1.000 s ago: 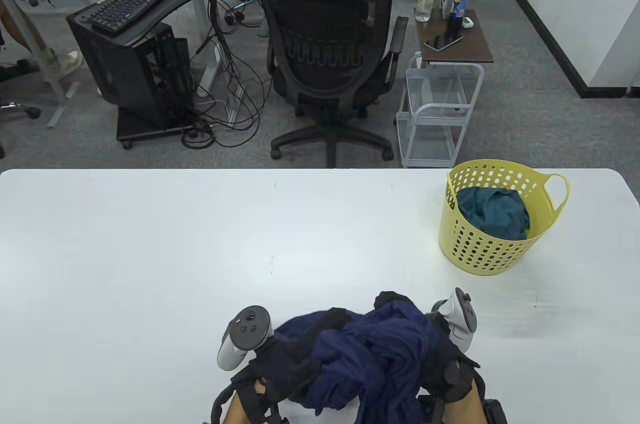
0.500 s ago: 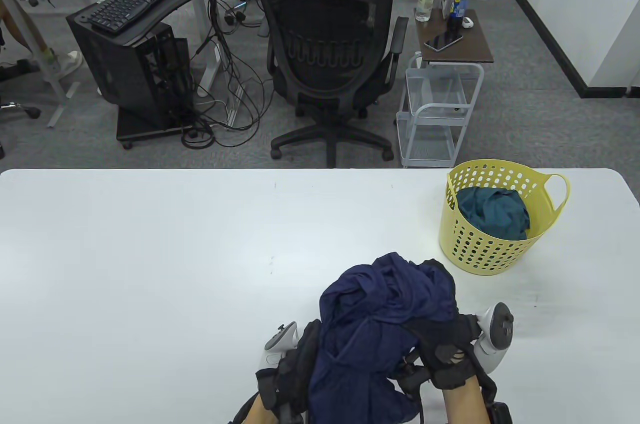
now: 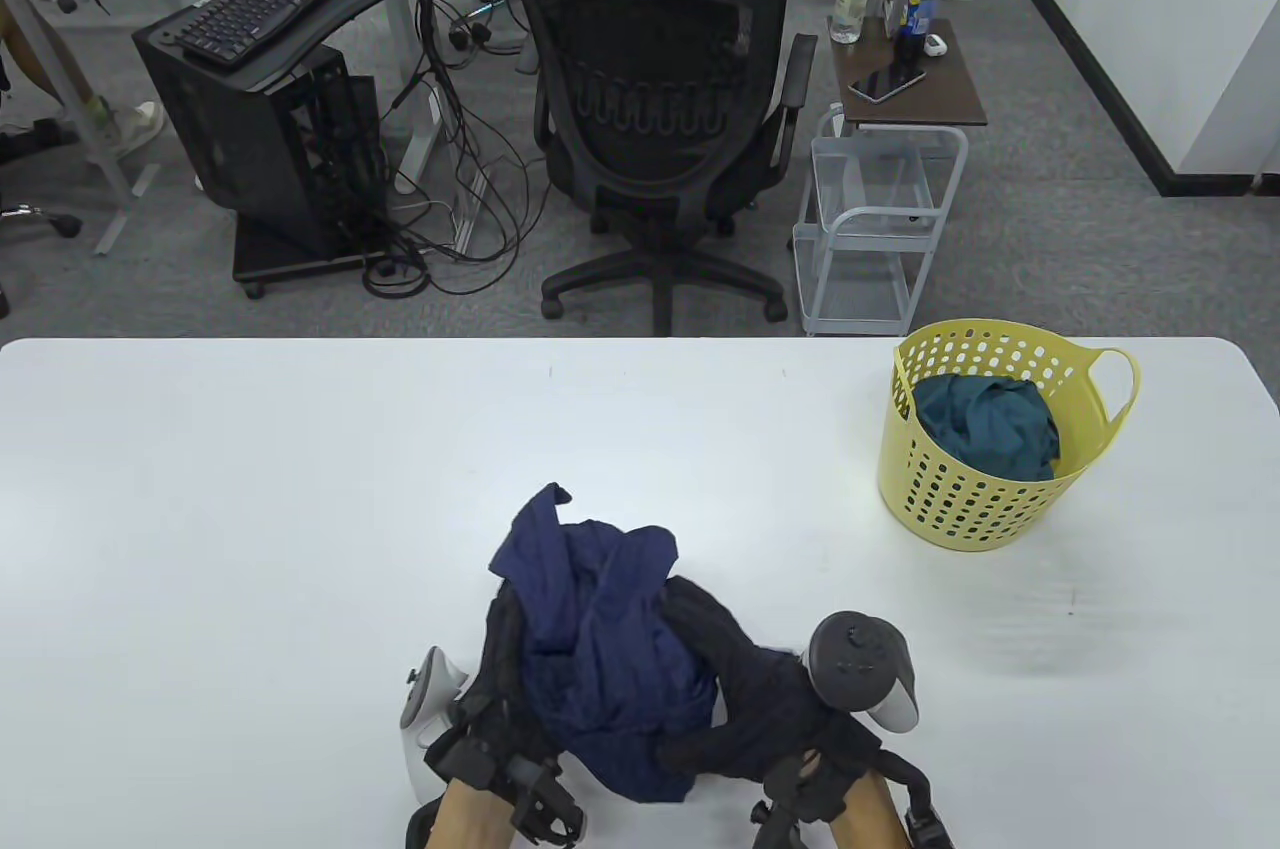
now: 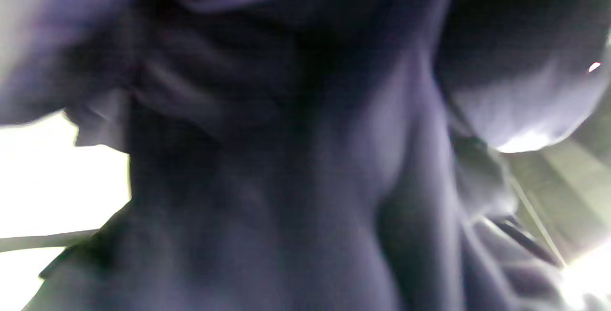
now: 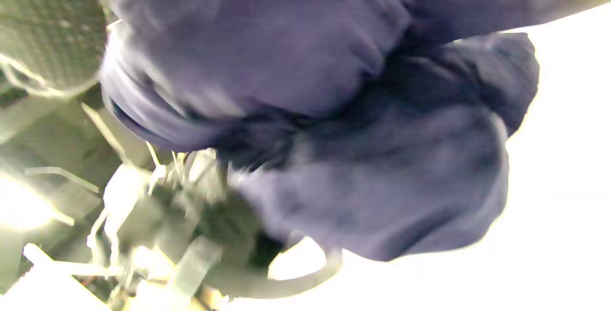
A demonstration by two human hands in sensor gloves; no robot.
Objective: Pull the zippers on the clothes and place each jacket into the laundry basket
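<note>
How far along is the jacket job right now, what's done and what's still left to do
Looks done: a teal garment already sits in the yellow laundry basket. In hand: the navy jacket lies bunched on the white table between the left hand and right hand; their fingers are hidden under the cloth. Left: its zipper isn't visible, so zipping can't be confirmed, and it still has to go into the basket.

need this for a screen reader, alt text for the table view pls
Two gloved hands, left and right, handle a crumpled navy fabric jacket on a white table. A yellow perforated plastic laundry basket at the table's far right holds a teal garment.
</note>
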